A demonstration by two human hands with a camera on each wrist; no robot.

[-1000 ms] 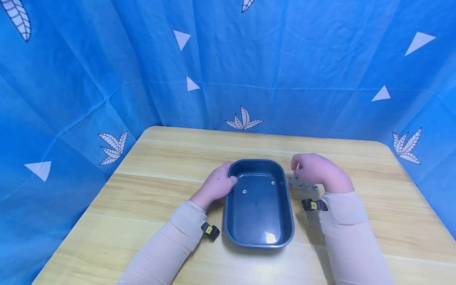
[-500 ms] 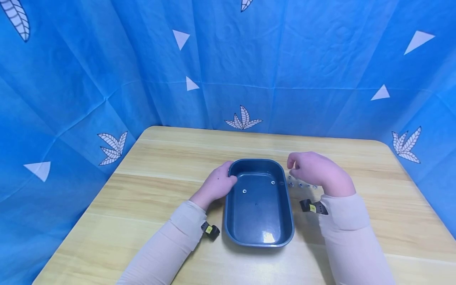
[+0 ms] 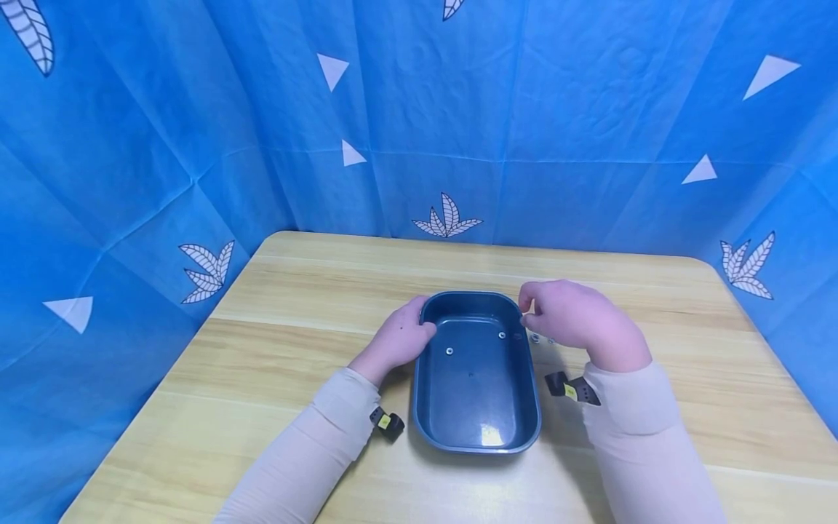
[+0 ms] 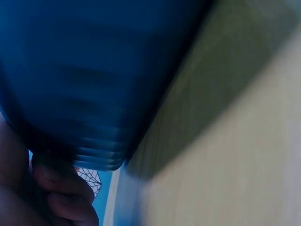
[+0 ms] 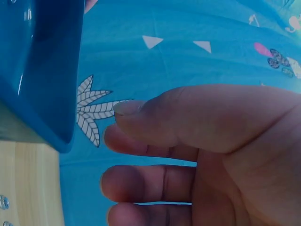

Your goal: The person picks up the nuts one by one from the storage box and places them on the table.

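A dark blue rectangular tray point(image 3: 476, 400) stands on the table, with two small metal nuts point(image 3: 449, 351) lying apart on its floor. My left hand point(image 3: 396, 338) grips the tray's far left side, thumb over the rim and fingers outside and below. By the far right rim is my right hand point(image 3: 563, 313), its thumb and index finger brought together in a pinch. A small nut seems to be between those fingertips, mostly hidden behind the thumb. More loose nuts point(image 3: 535, 338) lie on the table just right of the tray, some covered by the right hand.
The light wood table point(image 3: 327, 291) has a rounded far edge, and a blue patterned cloth point(image 3: 419, 109) hangs behind it and at both sides. Each wrist wears a black strap camera point(image 3: 388, 423). The tray's wall rises between the loose nuts and the tray floor.
My right hand has moved left from above the loose nuts to the tray's right rim, thumb and index finger still together. The left hand and the tray stay in place.
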